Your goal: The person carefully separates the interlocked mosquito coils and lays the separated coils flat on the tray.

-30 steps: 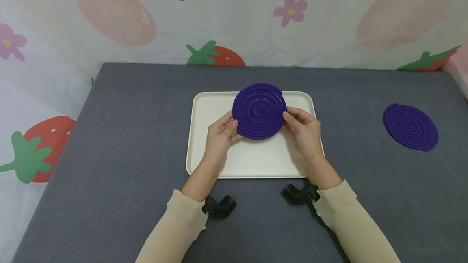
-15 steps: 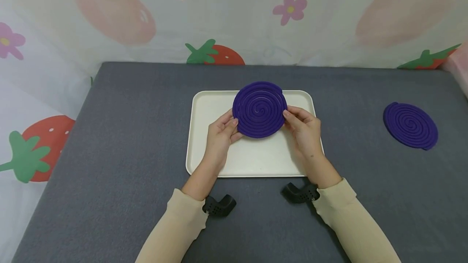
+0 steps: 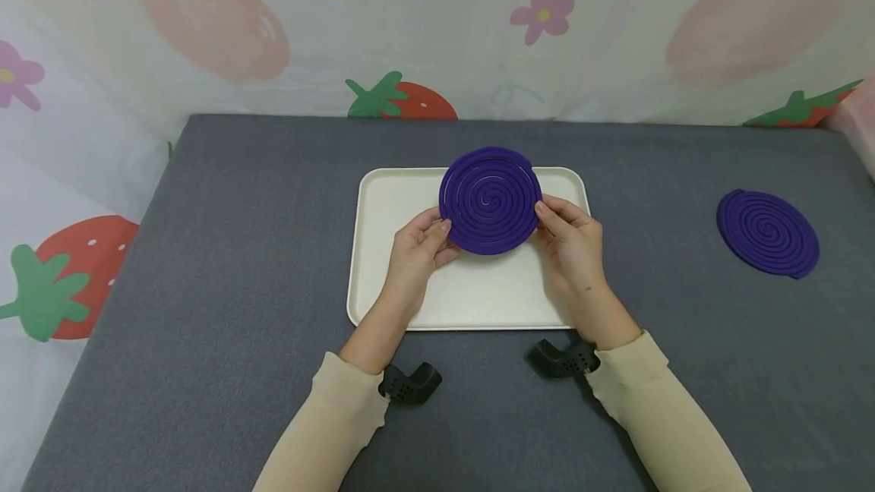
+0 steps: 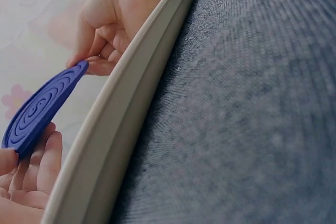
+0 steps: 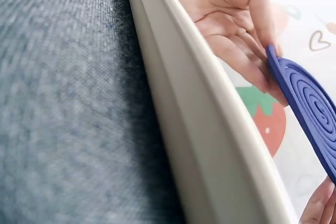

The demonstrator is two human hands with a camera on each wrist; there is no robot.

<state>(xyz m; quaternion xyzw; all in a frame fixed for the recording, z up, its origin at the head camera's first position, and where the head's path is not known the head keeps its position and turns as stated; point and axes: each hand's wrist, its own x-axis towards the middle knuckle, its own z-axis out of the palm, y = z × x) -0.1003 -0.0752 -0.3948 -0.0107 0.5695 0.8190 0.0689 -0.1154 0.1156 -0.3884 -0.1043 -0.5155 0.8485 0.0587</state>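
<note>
A round purple spiral coaster [image 3: 490, 201] is held tilted above the cream tray [image 3: 492, 302], its grooved face toward the head camera. My left hand [image 3: 415, 253] pinches its left edge, thumb in front and fingers behind. On the opposite edge, my right hand [image 3: 573, 245] pinches it the same way. Both wrist views show the coaster [image 4: 44, 106] raised past the tray's rim [image 5: 210, 103], gripped from two sides. A second purple spiral coaster [image 3: 768, 234] lies flat on the table to the right.
The tray rests on a table covered in grey cloth [image 3: 239, 249]. Behind the table hangs a pale curtain [image 3: 437, 21] printed with strawberries and flowers. Black wrist cameras [image 3: 410, 384] sit at the sleeve cuffs, close to the tray's near edge.
Both hands have shifted the held coaster slightly right and up in the head view. The grip stays the same, and the other coaster and the tray have not moved on the table.
</note>
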